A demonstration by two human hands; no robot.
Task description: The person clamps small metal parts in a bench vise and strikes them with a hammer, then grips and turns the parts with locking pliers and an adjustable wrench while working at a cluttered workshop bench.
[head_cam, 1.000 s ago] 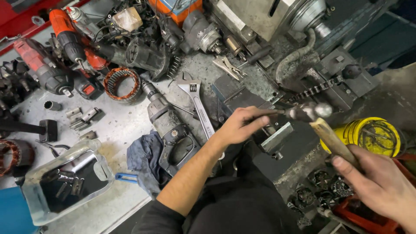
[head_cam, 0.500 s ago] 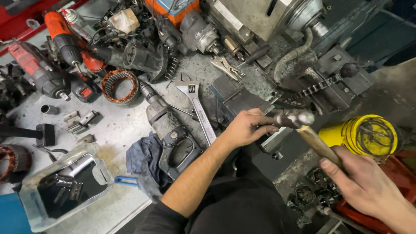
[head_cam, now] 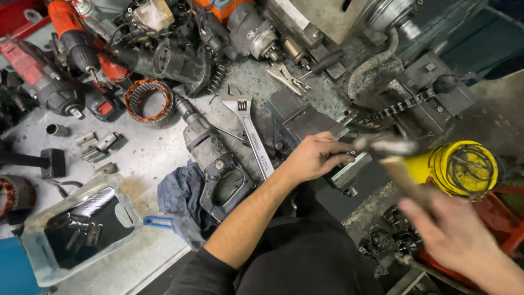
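Your left hand (head_cam: pixel 314 158) is closed around a small metal part at the vise (head_cam: pixel 349 169) edge. Your right hand (head_cam: pixel 458 240), blurred, grips a wooden-handled hammer (head_cam: pixel 390 147) whose head sits just right of that part. An adjustable wrench (head_cam: pixel 252 134) lies on the bench (head_cam: pixel 142 158) nearby.

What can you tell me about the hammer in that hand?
The hammer has a pale wooden handle and a grey metal head. It is blurred, so fine detail cannot be told. The right hand grips the lower end of the handle, which slants up and left. The head hangs over the vise, close to the fingers of the left hand, in front of a yellow spool.
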